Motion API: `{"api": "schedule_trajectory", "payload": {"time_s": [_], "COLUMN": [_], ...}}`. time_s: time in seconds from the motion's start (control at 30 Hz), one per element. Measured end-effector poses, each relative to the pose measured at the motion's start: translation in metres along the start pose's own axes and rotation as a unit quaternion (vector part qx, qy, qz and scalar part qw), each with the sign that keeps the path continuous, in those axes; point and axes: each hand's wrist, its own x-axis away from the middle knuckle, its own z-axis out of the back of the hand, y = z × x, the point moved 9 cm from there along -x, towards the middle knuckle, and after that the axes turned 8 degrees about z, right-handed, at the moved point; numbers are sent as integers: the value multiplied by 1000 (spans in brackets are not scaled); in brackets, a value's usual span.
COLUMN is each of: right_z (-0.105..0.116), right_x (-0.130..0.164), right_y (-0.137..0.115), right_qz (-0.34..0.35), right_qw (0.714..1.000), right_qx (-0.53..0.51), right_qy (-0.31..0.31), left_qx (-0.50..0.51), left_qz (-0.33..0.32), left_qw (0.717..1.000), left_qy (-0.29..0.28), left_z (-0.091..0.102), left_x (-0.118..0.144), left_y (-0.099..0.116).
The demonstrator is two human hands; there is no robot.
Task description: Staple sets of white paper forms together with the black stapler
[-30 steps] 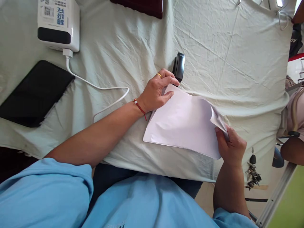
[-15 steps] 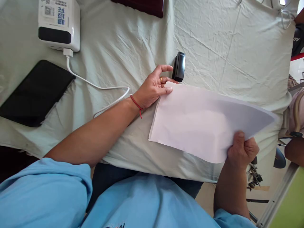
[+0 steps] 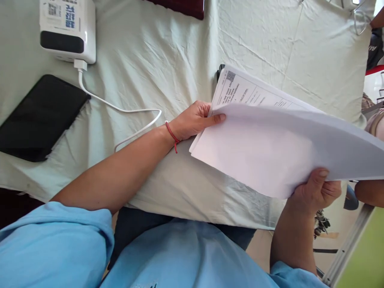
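A stack of white paper sheets is lifted off the pale green cloth, fanned apart so that a printed page shows beneath the blank top sheet. My left hand pinches the stack's left edge, thumb on top. My right hand grips the lower right edge from below. A black stapler lies on the cloth just behind the papers; only its near tip shows past the printed page.
A black tablet lies at the left. A white device with a white cable stands at the back left. A dark red object sits at the far edge. Keys hang at the lower right. Another person's arm shows at the right edge.
The papers went from lying on the cloth to being lifted and spread open. My right hand moved right and up with the sheets. My left hand shifted from the stapler to gripping the papers' edge.
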Motion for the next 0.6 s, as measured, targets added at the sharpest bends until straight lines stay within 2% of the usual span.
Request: {"api": "schedule_trajectory", "payload": {"time_s": [0.07,0.13,0.2,0.23,0.3,0.37,0.43,0.53,0.6], "right_z": [-8,-20,-27,-30,-31,-32,-35,-41,-43], "right_x": [6,19,29,31,25,17,11,7,6], "right_y": [13,29,38,38,32,22,15,22,35], "right_qz": [-97,-214,-281,-286,-248,-191,-157,-182,-226], "right_qw": [993,968,946,945,958,971,975,971,961], "right_qx": [-59,-99,-107,-107,-113,-134,-155,-134,-94], "right_qy": [-34,-87,-120,-120,-87,-46,-30,-73,-131], "left_qx": [4,12,21,24,30,38,32,-35,-66], "left_qz": [-4,-14,-25,-36,-78,-119,-122,-61,-60], "left_qw": [999,998,997,996,994,991,992,998,996], "left_qy": [35,67,76,75,70,43,5,-6,-13], "left_z": [4,9,10,10,11,10,6,6,5], "left_x": [2,3,3,3,3,3,4,6,9], "left_y": [1,1,2,4,12,22,28,28,32]}}
